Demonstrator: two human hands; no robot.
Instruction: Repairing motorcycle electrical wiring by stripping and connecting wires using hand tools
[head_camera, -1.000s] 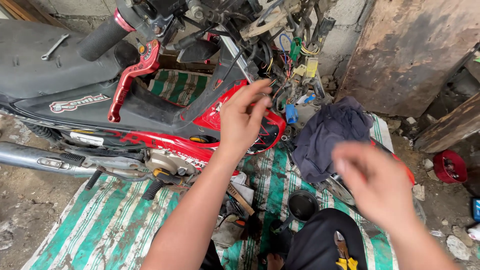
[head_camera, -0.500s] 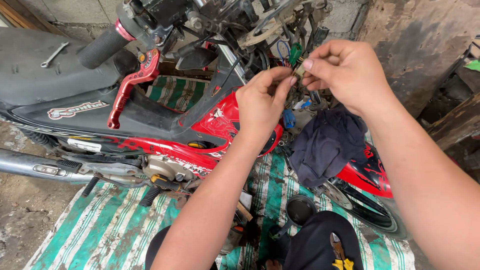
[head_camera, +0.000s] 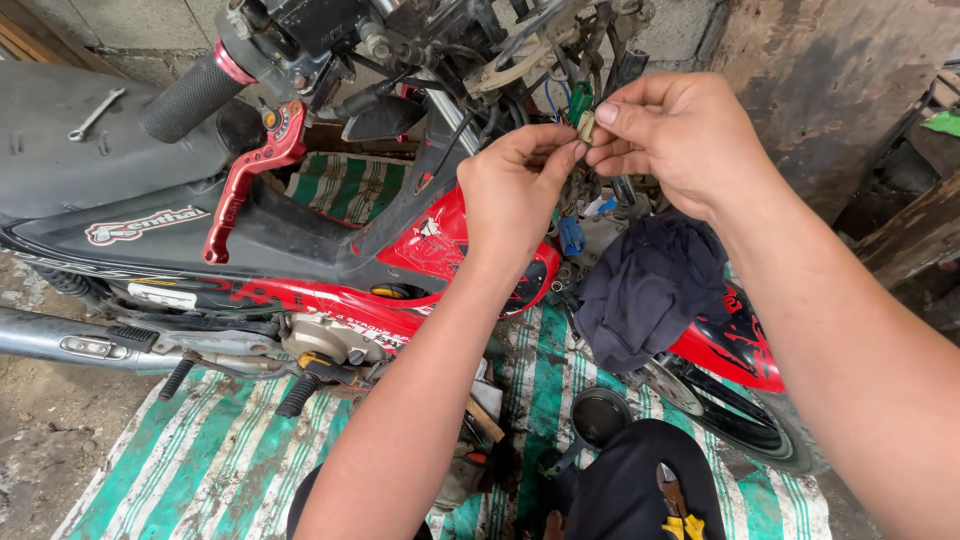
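Both hands are raised at the exposed wiring behind the handlebar of a red and black motorcycle (head_camera: 330, 290). Left hand (head_camera: 515, 195) and right hand (head_camera: 670, 140) each pinch, fingertips closed, a small beige plug (head_camera: 586, 125); a green plug (head_camera: 580, 98) sits just above it. The front panels are off and the wires hang bare. I cannot tell whether the beige plug is joined or apart. A dark cloth (head_camera: 650, 285) lies over the front wheel; a striped mat (head_camera: 210, 460) covers the ground beneath.
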